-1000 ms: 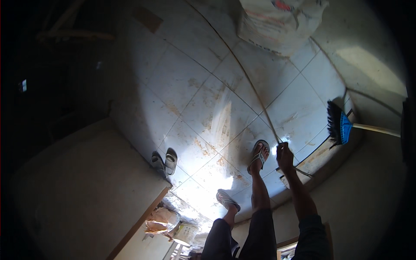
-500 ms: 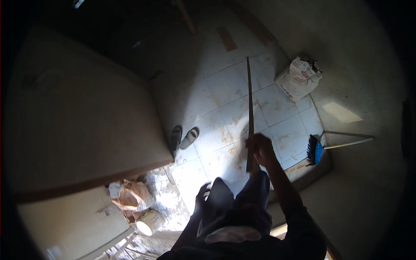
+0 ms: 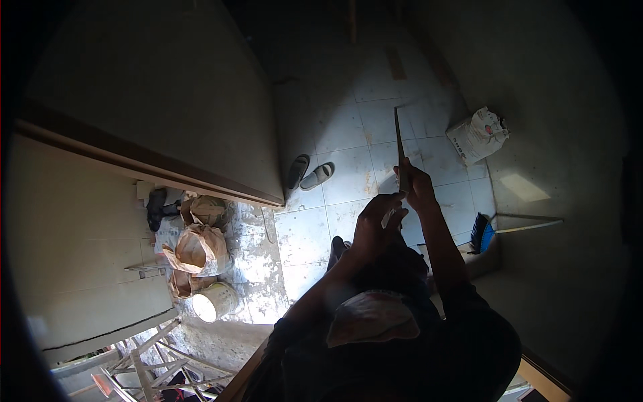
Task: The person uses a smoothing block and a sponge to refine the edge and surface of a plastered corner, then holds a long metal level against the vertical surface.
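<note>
A long, thin, dark strip [image 3: 399,137], perhaps wood, points away from me over the tiled floor. My right hand [image 3: 418,187] is closed around it near its close end. Just below, my left hand [image 3: 375,226] has its fingers curled at that same end, seemingly pinching it; the exact contact is hard to see in the shade.
Two slippers [image 3: 317,176] lie on the tiles beside a wall corner. A white sack [image 3: 479,137] stands against the right wall, with a blue broom [image 3: 483,234] closer to me. On the left are open paper bags [image 3: 194,249], a white bucket [image 3: 216,303] and a metal frame [image 3: 151,365].
My left hand has risen from beside my leg to the strip's near end. The right hand and strip have shifted slightly, and the view has turned, showing more of the left side.
</note>
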The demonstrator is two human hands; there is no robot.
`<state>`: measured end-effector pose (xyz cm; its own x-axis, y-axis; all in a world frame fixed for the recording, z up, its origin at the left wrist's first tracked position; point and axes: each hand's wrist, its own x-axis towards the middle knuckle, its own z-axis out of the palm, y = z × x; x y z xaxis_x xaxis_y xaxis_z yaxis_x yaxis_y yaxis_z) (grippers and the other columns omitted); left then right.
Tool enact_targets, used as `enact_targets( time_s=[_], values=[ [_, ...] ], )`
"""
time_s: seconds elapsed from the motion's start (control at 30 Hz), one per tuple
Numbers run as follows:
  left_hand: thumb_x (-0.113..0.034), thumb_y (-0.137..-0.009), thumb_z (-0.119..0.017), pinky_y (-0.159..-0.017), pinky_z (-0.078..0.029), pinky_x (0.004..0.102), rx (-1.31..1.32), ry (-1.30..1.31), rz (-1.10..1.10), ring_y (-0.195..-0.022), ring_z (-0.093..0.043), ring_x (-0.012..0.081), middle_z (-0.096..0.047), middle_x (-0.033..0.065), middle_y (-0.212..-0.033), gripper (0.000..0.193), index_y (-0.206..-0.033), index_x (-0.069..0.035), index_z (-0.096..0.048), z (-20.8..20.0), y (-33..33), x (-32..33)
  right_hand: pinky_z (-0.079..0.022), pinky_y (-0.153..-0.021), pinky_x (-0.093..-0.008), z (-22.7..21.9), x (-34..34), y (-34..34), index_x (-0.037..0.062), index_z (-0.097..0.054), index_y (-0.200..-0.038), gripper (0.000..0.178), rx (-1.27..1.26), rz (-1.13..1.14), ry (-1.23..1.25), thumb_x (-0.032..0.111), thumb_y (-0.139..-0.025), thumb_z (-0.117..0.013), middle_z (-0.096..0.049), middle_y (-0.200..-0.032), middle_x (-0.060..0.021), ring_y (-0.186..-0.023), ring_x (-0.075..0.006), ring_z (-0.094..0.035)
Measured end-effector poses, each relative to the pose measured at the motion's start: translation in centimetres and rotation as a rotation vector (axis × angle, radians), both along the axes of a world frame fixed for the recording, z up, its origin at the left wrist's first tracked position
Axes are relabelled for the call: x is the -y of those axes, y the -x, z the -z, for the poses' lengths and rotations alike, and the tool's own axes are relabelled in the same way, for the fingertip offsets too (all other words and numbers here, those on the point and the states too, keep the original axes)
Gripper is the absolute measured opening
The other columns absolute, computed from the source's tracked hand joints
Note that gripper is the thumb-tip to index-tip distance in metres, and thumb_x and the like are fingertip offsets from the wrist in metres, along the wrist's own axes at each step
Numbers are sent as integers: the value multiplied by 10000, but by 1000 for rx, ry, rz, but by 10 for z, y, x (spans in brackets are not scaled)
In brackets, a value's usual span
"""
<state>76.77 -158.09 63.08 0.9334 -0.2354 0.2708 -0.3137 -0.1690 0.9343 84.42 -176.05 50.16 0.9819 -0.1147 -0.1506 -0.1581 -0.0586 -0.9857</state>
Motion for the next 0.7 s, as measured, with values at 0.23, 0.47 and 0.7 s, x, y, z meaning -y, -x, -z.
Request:
enact_targets(
  time_s=[0.23, 0.47, 0.7],
  values=[
    [-69, -841, -685, -775, -522, 353, 4, 18, -5, -893, -667, 262, -665, 140, -979, 267, -1100, -42, -626, 18, -3, -4, -508, -695, -289, 9, -2, 7, -21, -663, -1006, 355, 30, -9, 47, 280, -1009, -474, -690, -875, -92, -788, -154, -651],
    [-76, -844, -686, -801, -517, 351, -58, -33, 126, -954, -662, 243, -671, 121, -1040, 245, -1081, -34, -638, 15, -13, 0, -446, -558, -264, -23, 11, 10, -16, -614, -899, 310, -268, 172, -531, 277, -972, -545, -610, -741, -69, -607, -117, -546],
    [-59, -837, -670, -793, -508, 336, -296, -84, 129, -940, -648, 207, -667, 100, -1061, 240, -1075, -46, -639, 59, -8, -6, -359, -434, -254, 10, 75, 3, -19, -631, -801, 347, -288, 212, -349, 283, -957, -564, -504, -569, -11, -458, -92, -464]
  ],
)
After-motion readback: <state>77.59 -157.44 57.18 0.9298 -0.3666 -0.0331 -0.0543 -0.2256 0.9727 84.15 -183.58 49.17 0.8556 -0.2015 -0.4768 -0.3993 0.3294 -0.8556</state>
